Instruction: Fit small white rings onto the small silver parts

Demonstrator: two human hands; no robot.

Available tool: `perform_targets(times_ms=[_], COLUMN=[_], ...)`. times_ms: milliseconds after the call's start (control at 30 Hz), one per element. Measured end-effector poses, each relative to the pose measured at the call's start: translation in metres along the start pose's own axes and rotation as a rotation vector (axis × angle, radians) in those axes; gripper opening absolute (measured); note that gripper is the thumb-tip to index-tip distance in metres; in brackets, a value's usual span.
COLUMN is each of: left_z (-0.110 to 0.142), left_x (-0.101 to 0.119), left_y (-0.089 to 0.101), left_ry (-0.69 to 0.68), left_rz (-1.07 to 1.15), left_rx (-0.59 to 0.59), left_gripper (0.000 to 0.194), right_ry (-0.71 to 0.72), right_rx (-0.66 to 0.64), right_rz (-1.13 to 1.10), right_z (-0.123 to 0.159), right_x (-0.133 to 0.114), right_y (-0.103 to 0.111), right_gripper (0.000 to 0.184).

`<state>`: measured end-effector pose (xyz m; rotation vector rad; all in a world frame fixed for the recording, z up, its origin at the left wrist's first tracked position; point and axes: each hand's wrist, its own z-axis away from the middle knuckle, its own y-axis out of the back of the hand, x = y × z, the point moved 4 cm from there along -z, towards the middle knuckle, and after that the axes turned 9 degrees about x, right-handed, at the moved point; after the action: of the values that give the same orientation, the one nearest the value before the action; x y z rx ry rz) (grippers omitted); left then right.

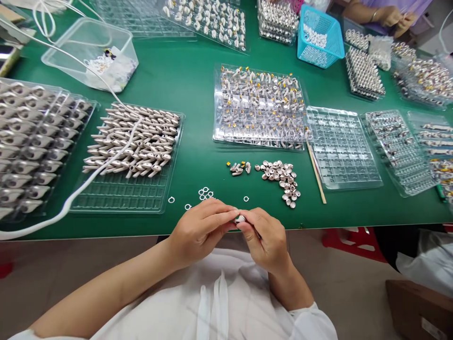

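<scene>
My left hand [203, 229] and my right hand [265, 236] meet at the table's front edge, fingertips pinched together on a small whitish earbud part [240, 219]. My fingers cover most of it. Just beyond my left hand lie several thin white rings [205, 193], and a single ring [246, 199] sits straight ahead. A few earbud pieces with yellow tabs [239, 167] rest farther off. To their right is a loose heap of small round silvery caps [279, 172].
A clear tray of yellow-tabbed parts [260, 106] stands ahead, beside an unfilled tray [343, 146] and a thin stick [316, 174]. Left are a tray of beige stems [134, 139], a white cable [74, 200] and a clear tub [90, 52]. A blue basket [320, 38] and another person's hands [396, 19] are at the back.
</scene>
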<state>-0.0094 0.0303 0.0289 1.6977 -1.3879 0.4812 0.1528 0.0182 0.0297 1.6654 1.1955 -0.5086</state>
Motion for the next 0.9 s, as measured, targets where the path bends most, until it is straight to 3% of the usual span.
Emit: perform_targets(times_ms=[200,333,633,900], left_z=[-0.002,0.0,0.006,0.015], left_x=[-0.003,-0.002,0.004,0.002], left_y=[0.004,0.007,0.006,0.003], left_ry=[-0.028,-0.062,-0.13,-0.199], left_rz=[0.052,0.001,-0.043,-0.19], left_rx=[-0.024,-0.041,0.032,0.08], left_gripper=[0.031,0.027,0.035,0.03], right_ry=[0.045,0.027,-0.019,0.077], right_rx=[0.051,0.014,-0.072,-0.004], right_rz=[-0.011,-0.047,-0.151,-0.048], right_z=[0.002,0.002,0.0,0.002], right_x=[-0.002,-0.001,-0.002,-0.004], right_y=[-0.002,-0.004,-0.004,-0.009], right_gripper=[0.032,0.034,0.037,0.031])
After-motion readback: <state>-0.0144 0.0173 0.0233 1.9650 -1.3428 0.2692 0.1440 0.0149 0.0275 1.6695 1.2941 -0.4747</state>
